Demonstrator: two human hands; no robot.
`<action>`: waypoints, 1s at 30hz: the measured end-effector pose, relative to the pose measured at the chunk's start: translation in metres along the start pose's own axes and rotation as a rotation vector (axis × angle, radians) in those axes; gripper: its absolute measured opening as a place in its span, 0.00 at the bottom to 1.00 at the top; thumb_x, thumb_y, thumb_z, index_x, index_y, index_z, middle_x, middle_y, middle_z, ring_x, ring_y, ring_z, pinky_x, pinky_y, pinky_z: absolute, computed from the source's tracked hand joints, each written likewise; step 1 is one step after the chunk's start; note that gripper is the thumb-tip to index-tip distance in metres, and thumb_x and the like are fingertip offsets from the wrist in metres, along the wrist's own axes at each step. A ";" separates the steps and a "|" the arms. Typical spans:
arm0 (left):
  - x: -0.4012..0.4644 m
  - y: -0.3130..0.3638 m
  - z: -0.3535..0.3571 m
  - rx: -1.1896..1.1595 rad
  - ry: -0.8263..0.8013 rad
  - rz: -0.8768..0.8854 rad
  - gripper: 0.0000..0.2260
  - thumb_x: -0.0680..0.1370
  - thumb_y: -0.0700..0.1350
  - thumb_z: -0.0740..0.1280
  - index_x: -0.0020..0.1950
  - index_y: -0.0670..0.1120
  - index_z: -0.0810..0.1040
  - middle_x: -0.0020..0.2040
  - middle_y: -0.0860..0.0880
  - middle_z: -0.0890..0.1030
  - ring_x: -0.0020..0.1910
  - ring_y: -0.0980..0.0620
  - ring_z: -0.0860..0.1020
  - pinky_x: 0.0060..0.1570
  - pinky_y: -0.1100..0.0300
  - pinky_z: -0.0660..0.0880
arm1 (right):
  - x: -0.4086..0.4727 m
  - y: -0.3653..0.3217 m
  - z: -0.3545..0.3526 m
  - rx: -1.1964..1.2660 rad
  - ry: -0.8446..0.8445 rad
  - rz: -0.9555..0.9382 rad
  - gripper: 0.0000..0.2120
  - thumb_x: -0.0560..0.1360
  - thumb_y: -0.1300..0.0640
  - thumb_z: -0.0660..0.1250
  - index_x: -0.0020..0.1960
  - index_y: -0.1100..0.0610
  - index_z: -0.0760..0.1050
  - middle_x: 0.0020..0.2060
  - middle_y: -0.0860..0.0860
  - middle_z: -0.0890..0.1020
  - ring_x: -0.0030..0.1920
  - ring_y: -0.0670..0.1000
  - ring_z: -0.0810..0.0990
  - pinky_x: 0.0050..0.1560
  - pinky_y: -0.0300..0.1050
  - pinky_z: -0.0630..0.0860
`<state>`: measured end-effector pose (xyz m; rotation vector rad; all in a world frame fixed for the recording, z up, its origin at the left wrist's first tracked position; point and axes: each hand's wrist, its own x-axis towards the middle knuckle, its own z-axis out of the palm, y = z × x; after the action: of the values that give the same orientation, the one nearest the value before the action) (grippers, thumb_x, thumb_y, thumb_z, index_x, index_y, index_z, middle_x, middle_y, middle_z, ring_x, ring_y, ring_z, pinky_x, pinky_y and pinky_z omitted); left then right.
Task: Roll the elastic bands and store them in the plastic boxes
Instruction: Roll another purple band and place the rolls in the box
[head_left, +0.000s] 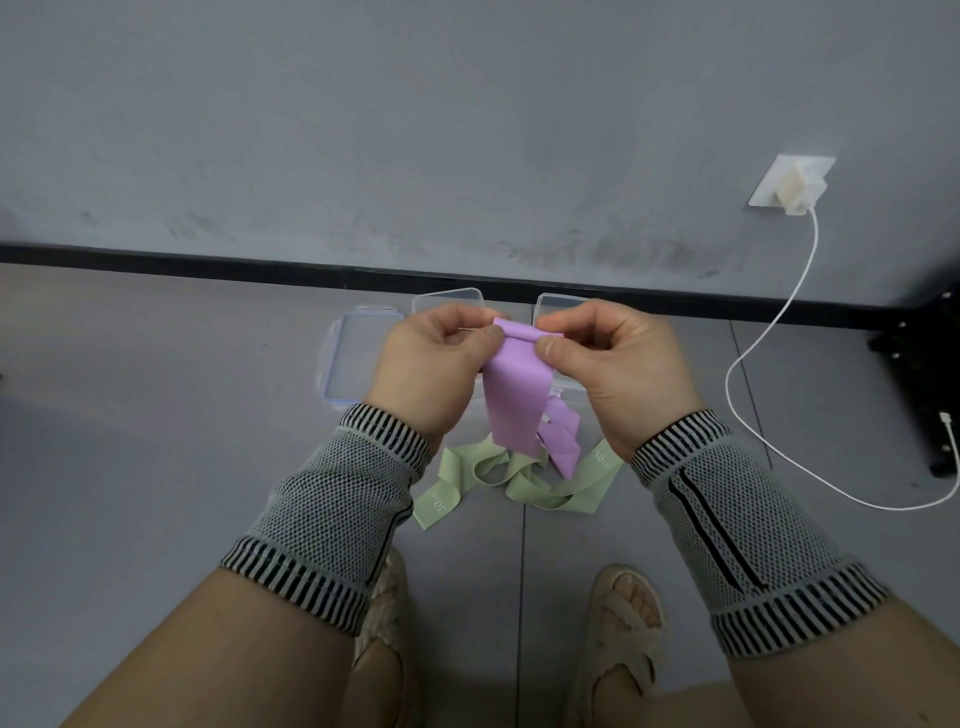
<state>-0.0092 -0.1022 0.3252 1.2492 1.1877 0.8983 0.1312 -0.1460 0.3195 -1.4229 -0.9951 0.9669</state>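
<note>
Both hands, left hand (434, 358) and right hand (608, 358), pinch the purple band (517, 387) with curled fingers at its rolled top. Keep turns tight and edges level, tail hanging free.

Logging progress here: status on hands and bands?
Left hand and right hand both pinch purple band, roll just begun. Green band loose on floor. Nothing in the way.

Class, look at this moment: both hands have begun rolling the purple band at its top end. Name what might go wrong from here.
1. The purple band is pinched only at its rolled top edge by the left hand and right hand; the small roll may slip and unwind.
2. Its loose tail hangs onto the green band on the floor and may snag or drag it.
</note>
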 end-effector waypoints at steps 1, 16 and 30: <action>0.000 0.000 -0.001 0.001 -0.003 0.003 0.05 0.76 0.36 0.65 0.45 0.43 0.79 0.23 0.57 0.76 0.23 0.64 0.72 0.27 0.73 0.67 | 0.000 0.000 -0.001 0.018 -0.021 0.012 0.11 0.70 0.68 0.71 0.39 0.52 0.81 0.35 0.48 0.83 0.39 0.47 0.80 0.47 0.45 0.80; 0.000 -0.008 0.002 0.323 -0.083 0.133 0.07 0.76 0.41 0.67 0.47 0.54 0.76 0.35 0.48 0.81 0.38 0.58 0.76 0.42 0.58 0.75 | 0.000 0.001 -0.008 -0.297 -0.199 0.051 0.07 0.73 0.60 0.70 0.40 0.48 0.81 0.36 0.52 0.84 0.36 0.48 0.79 0.38 0.42 0.76; 0.003 -0.012 -0.006 0.462 -0.202 0.168 0.08 0.76 0.42 0.67 0.39 0.52 0.74 0.36 0.53 0.76 0.34 0.60 0.72 0.36 0.71 0.68 | 0.001 0.003 -0.013 0.021 -0.172 0.287 0.12 0.73 0.64 0.68 0.32 0.55 0.80 0.28 0.50 0.78 0.32 0.48 0.75 0.38 0.45 0.69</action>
<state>-0.0158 -0.0994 0.3138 1.7894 1.1765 0.6127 0.1436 -0.1489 0.3178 -1.5103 -0.9159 1.3247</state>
